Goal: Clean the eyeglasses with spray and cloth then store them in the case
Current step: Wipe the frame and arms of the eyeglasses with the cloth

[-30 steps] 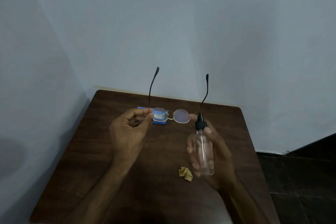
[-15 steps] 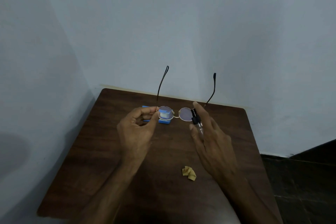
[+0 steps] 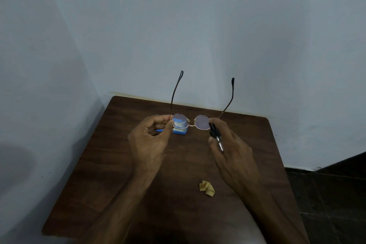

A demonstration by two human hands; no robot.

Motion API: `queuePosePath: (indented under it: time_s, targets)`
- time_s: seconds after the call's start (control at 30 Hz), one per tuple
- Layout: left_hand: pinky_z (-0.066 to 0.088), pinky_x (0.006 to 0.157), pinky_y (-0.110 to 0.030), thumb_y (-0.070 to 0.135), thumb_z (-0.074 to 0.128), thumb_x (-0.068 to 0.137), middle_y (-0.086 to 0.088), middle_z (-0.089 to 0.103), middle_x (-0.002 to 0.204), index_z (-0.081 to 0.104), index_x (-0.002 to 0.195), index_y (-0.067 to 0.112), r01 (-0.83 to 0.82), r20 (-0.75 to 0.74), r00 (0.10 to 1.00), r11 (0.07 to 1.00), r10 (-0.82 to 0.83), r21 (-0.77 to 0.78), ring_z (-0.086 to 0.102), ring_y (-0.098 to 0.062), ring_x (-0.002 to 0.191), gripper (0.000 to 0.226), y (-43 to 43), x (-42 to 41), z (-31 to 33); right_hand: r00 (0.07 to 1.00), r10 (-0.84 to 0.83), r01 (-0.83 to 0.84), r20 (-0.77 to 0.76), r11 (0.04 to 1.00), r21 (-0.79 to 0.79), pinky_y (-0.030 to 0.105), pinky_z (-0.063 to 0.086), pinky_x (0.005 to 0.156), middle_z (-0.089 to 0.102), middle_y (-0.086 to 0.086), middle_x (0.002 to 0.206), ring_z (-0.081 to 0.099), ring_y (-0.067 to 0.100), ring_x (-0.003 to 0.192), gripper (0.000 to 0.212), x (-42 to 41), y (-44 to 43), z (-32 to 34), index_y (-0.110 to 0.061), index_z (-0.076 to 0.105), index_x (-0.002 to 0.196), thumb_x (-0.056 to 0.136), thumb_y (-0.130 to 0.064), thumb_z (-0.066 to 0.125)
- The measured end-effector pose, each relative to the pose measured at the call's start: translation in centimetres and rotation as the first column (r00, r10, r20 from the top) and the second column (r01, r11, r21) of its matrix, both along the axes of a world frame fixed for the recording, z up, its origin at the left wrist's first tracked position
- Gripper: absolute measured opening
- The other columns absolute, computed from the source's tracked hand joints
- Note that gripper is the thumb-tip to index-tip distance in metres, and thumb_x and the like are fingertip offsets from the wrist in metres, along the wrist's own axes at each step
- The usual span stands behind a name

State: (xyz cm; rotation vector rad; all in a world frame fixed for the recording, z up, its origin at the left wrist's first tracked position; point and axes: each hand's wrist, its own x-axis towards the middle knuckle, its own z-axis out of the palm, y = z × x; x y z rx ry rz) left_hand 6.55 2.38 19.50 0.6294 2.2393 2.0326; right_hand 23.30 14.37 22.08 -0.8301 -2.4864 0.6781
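The round-lens eyeglasses [image 3: 202, 122] are held up over the brown table [image 3: 99, 164], temples open and pointing away from me. My left hand [image 3: 149, 140] pinches the frame at the left lens hinge. My right hand [image 3: 230, 150] is shut on the small clear spray bottle [image 3: 216, 136], its black nozzle tipped forward right against the right lens. A crumpled yellow cloth [image 3: 207, 188] lies on the table near me, between my forearms. The blue and white case [image 3: 179, 128] sits on the table behind the left lens, partly hidden by my left hand.
The table stands in a corner, with pale walls at its left and far edges. A dark floor [image 3: 326, 204] drops off past its right edge.
My right hand has turned the spray bottle from upright to tipped forward, bringing the nozzle up to the right lens. The glasses stay in my left hand.
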Motion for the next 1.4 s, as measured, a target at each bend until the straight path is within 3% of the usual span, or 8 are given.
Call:
queuePosePath:
  time_s: [0.1,0.2,0.37,0.57,0.93,1.17,1.3,1.4]
  targets:
    - [0.067,0.077,-0.035,0.013,0.084,0.085,0.006,0.08,0.098,0.079,0.108,0.012,-0.011,-0.004,1.0,1.0,0.011,0.003,0.076,-0.001,0.093,0.024,0.0,0.0,0.1,0.999,0.028,-0.03,-0.017,0.992,-0.12,0.006,0.041,0.07,0.06,-0.016,0.099,0.059,-0.003,0.083,0.042,-0.1,-0.6,-0.3,-0.041,0.046,0.143,0.104,-0.029,0.055]
    - [0.067,0.076,-0.032,0.013,0.084,0.085,0.008,0.079,0.097,0.079,0.108,0.012,-0.012,-0.009,1.0,1.0,0.012,0.014,0.075,0.001,0.095,0.024,0.0,-0.1,0.0,0.996,0.017,-0.032,-0.091,0.985,-0.169,0.024,0.054,0.067,0.06,-0.014,0.092,0.061,0.003,0.073,0.044,-0.3,-0.6,-0.5,-0.043,0.041,0.145,0.104,-0.031,0.052]
    - [0.067,0.077,-0.034,0.014,0.084,0.085,0.006,0.079,0.1,0.078,0.108,0.015,-0.008,-0.033,0.999,1.0,0.008,0.01,0.075,0.002,0.097,0.024,0.1,0.0,-0.2,0.989,-0.001,-0.029,-0.148,0.98,-0.199,0.032,0.056,0.058,0.061,-0.011,0.079,0.062,0.008,0.061,0.042,-0.7,-0.2,-0.4,-0.046,0.042,0.142,0.103,-0.033,0.049]
    - [0.066,0.081,-0.04,0.009,0.085,0.084,0.005,0.079,0.1,0.079,0.107,0.012,0.026,-0.076,0.997,0.999,-0.022,0.047,0.078,-0.009,0.092,0.023,0.6,0.4,-0.5,0.97,0.173,-0.209,-0.173,0.954,-0.214,0.024,0.052,0.068,0.058,-0.023,0.09,0.057,-0.005,0.07,0.046,-2.4,-3.2,-0.8,-0.048,0.045,0.146,0.104,-0.032,0.052]
    - [0.066,0.083,-0.037,0.009,0.086,0.082,0.009,0.078,0.101,0.078,0.108,0.015,0.027,-0.145,0.989,1.0,-0.025,0.008,0.076,-0.005,0.096,0.028,0.6,0.2,-1.0,0.968,0.023,-0.071,-0.25,0.98,-0.185,0.04,0.061,0.063,0.063,-0.015,0.097,0.062,0.006,0.068,0.045,-4.6,-2.4,-1.8,-0.047,0.046,0.141,0.099,-0.033,0.05]
    - [0.066,0.083,-0.04,0.009,0.086,0.083,0.006,0.08,0.098,0.08,0.105,0.013,0.021,-0.106,0.994,0.999,-0.017,0.042,0.078,-0.011,0.092,0.023,1.4,0.1,-1.0,0.958,0.054,-0.111,-0.281,0.975,-0.191,0.018,0.049,0.065,0.07,-0.008,0.105,0.058,-0.001,0.07,0.051,-3.8,-2.2,-3.5,-0.041,0.046,0.149,0.099,-0.044,0.045]
    - [0.066,0.083,-0.043,0.009,0.085,0.084,0.005,0.08,0.101,0.079,0.106,0.013,0.03,-0.075,0.997,0.999,-0.028,0.039,0.078,-0.011,0.094,0.023,1.7,0.3,-1.3,0.94,0.046,-0.146,-0.338,0.949,-0.278,0.033,0.055,0.058,0.069,-0.005,0.09,0.063,0.014,0.061,0.055,-2.8,-1.7,-3.9,-0.047,0.032,0.154,0.102,-0.04,0.05]
    - [0.066,0.083,-0.045,0.009,0.085,0.085,0.006,0.081,0.099,0.08,0.104,0.015,0.025,-0.015,1.0,0.998,-0.024,0.051,0.078,-0.011,0.092,0.021,2.2,0.4,-1.5,0.952,-0.003,-0.086,-0.306,0.957,-0.276,0.03,0.059,0.067,0.07,-0.004,0.11,0.07,0.011,0.077,0.051,-1.5,-0.4,-5.1,-0.044,0.034,0.153,0.103,-0.049,0.046]
